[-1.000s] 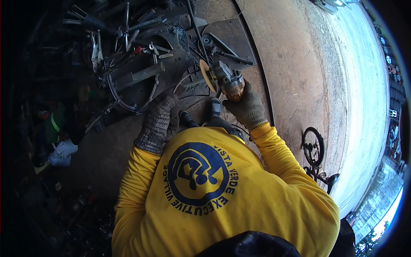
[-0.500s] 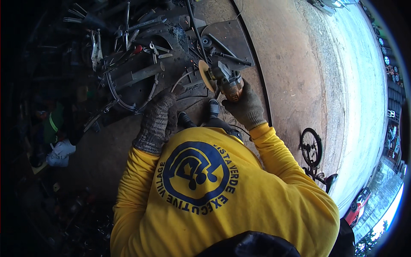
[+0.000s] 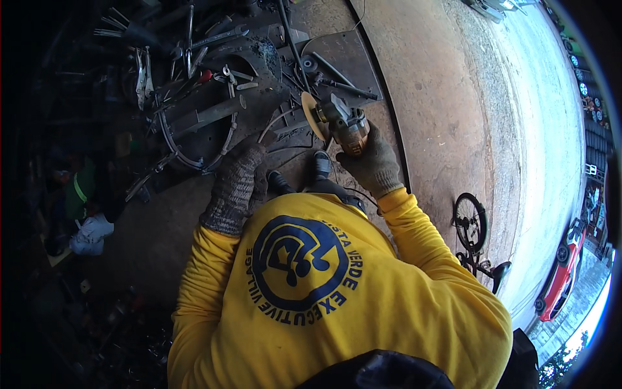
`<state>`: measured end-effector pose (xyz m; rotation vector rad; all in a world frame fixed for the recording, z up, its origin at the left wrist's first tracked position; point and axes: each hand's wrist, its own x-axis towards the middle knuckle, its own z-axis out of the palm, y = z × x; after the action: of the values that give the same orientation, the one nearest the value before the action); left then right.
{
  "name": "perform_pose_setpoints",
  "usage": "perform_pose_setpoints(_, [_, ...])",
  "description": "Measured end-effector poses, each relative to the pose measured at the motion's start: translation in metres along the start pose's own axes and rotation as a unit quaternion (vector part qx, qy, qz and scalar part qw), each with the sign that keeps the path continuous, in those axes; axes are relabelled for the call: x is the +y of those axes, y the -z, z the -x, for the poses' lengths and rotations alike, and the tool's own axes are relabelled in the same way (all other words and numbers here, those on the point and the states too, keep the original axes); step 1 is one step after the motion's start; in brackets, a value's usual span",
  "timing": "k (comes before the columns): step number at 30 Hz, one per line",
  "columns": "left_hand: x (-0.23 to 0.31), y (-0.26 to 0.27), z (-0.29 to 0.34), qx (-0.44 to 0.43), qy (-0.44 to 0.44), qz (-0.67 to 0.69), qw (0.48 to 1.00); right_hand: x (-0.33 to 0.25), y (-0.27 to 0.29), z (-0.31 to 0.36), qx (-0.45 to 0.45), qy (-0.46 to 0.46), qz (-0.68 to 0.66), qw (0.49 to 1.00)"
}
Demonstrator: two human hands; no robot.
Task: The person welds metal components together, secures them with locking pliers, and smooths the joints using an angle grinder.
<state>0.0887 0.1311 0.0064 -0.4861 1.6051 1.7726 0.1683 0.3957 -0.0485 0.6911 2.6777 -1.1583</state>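
Observation:
My right hand (image 3: 374, 165), in a knitted work glove, grips the body of an angle grinder (image 3: 350, 129). The grinder has a round tan disc (image 3: 311, 115) facing left. On the left, my left hand (image 3: 238, 178), in a thick grey-brown knitted glove, is closed at the lower end of a thin curved rod (image 3: 272, 123). Its fingertips are mostly hidden, but the rod appears to run out of them toward the disc. Beyond that hand lies a metal ring (image 3: 167, 133) among tools, with locking pliers (image 3: 230, 76) at its upper edge.
A dark metal work surface (image 3: 269, 81) carries wrenches (image 3: 220, 37), pipes (image 3: 346, 87) and more pliers (image 3: 144, 78). My shoes (image 3: 322, 163) show just below. At right stands a bicycle (image 3: 472, 223) on brown ground; a red car (image 3: 562, 275) is farther off.
Both hands and the grinder stay almost in place. The red car has come farther into view on the right. Small orange specks near the disc no longer show.

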Motion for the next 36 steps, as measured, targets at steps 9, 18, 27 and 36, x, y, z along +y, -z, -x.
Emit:
perform_pose_setpoints(9, [0.009, -0.007, 0.009, 0.026, 0.022, 0.013, 0.999, -0.004, 0.004, 0.001, 0.006, 0.012, 0.006, 1.0])
perform_pose_setpoints(18, [0.0, 0.0, 0.004, 0.002, 0.022, 0.044, 0.999, 0.004, -0.001, -0.002, 0.008, 0.017, -0.003, 1.0])
perform_pose_setpoints(27, [0.0, 0.002, 0.003, -0.006, 0.008, 0.016, 1.0, -0.001, 0.003, -0.002, 0.008, 0.013, -0.006, 1.0])
perform_pose_setpoints(36, [0.009, -0.006, 0.009, 0.019, 0.006, -0.006, 1.0, -0.003, 0.005, -0.004, 0.014, 0.027, 0.0, 1.0])
